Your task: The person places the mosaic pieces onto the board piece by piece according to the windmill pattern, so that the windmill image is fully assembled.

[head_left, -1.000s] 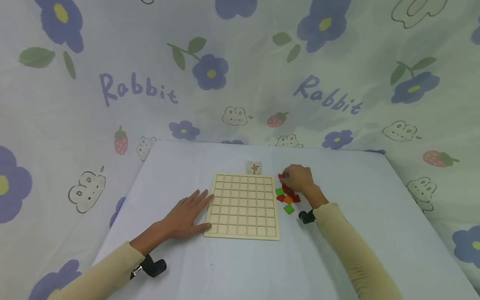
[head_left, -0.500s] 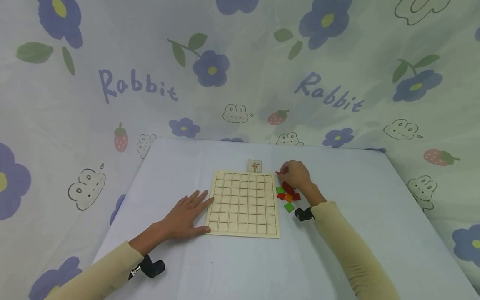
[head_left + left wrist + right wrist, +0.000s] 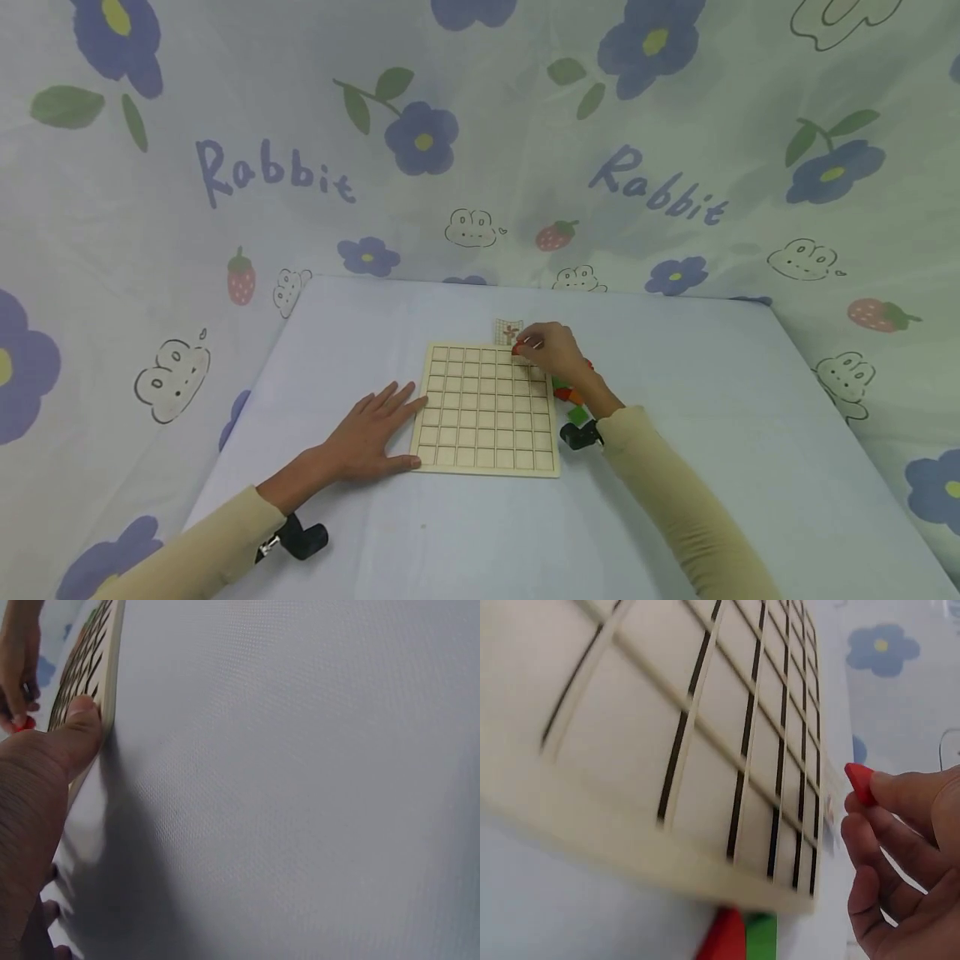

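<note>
A pale wooden grid board [image 3: 480, 417] lies flat on the white table, its square cells bare where they show. My left hand [image 3: 367, 437] rests at the board's left edge with fingers spread, and in the left wrist view its thumb [image 3: 81, 724] lies on the rim. Over the board's far right part, my right hand [image 3: 555, 350] pinches a small red tile [image 3: 861, 782] between thumb and forefinger. Partly hidden beneath the right wrist, a loose group of tiles lies beside the board, among them a green tile [image 3: 577, 415] and an orange tile [image 3: 576, 397].
A small card [image 3: 507, 331] with a red pattern on a grid lies behind the board, partly covered by the right hand. White cloth [image 3: 465, 542] covers the table. A patterned curtain [image 3: 480, 167] hangs behind and at both sides.
My right hand has left the tile group with a red tile and moved left, over the board's far right part. My left hand stays at the board's left edge.
</note>
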A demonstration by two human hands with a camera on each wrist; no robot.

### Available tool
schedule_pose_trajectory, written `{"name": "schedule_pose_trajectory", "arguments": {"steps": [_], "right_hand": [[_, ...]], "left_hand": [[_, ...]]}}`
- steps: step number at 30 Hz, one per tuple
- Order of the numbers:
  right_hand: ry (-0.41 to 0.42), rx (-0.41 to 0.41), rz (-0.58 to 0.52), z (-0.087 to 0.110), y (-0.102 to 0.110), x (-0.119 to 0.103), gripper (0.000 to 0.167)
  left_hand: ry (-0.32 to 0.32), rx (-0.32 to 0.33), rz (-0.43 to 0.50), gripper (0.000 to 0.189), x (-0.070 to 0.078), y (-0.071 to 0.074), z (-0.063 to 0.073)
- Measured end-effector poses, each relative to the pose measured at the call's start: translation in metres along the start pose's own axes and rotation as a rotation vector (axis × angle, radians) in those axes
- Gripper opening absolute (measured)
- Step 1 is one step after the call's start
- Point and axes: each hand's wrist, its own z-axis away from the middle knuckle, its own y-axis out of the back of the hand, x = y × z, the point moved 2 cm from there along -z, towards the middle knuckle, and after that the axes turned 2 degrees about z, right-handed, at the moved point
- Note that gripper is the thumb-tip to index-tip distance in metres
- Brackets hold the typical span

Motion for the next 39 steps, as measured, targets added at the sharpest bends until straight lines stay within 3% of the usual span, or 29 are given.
{"name": "schedule_pose_trajectory", "arguments": {"steps": [4,9,23,39], "right_hand": [[0.02,-0.06,-0.07,-0.004,-0.014,-0.012,0.011],[-0.065,-0.11,-0.137,-0.008,-0.026,-0.019,0.005],[-0.03,-0.218,0.014,-0.01,-0.038,-0.02,0.005],[0.053,-0.136,0.08,0.0,-0.033,-0.013,0.018]], "left_hand": [[-0.017,0.021,0.003,0.091,-0.001,-0.001,0.0],[-0.028,0.031,0.013,0.091,-0.001,-0.002,-0.001],[0.028,-0.013,-0.003,0.094,0.005,-0.001,0.0],[0.036,-0.011,0.001,0.093,0.007,0.001,0.001]]}}
